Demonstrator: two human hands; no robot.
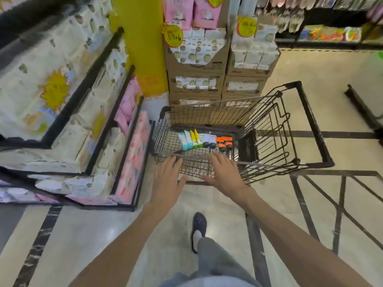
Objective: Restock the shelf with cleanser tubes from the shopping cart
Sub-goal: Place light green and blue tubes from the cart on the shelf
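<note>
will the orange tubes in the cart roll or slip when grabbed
The orange tubes lie flat on the cart wire floor, so they probably stay put. Their round dark caps might let them roll. They look small, likely light and slightly squashy.

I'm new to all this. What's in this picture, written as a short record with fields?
place: shop aisle, tiled floor
cart: black wire cart, in front of the person
tubes: lying in a row on the cart's bottom; pale blue, yellow-green, white with dark caps, orange
left hand: open, fingers straight, over the cart's near edge, holding nothing
right hand: open, over the near edge, holding nothing
shelf: to the left, stacked with pale and pink packs
boxes: cardboard, stacked beyond the cart
task state: no tube picked up yet
</note>
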